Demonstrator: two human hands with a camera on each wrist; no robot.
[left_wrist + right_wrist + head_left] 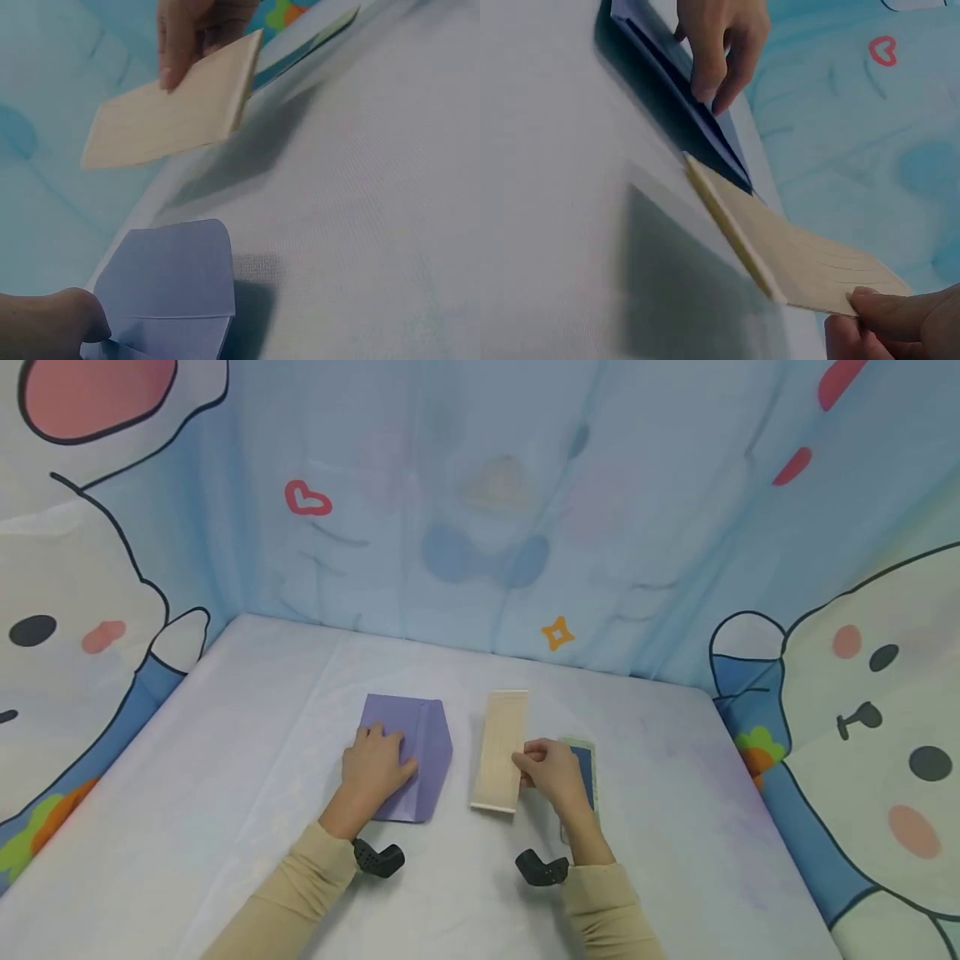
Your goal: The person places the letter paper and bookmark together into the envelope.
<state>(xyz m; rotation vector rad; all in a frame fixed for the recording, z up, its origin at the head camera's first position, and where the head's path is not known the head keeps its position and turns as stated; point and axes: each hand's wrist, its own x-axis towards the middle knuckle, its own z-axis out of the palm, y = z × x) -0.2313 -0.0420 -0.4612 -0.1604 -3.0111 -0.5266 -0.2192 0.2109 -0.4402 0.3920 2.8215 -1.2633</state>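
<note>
A purple envelope [408,760] lies on the table with its pointed flap [169,274] unfolded to the right. My left hand [372,764] rests on its body with spread fingers, and the thumb touches it near the pocket's mouth in the left wrist view. To its right, my right hand [551,770] pinches the right long edge of a cream, folded paper-like rectangle [501,752] between thumb and fingers. This piece is held above the table and casts a shadow. Faint lines run across its face [832,259].
A flat dark-blue item with a pale greenish border [588,764] lies partly hidden behind the right hand and forearm. The white cloth-covered table [675,827] ends at a blue printed curtain [480,527]. A black wrist device [380,858] sits at each cuff.
</note>
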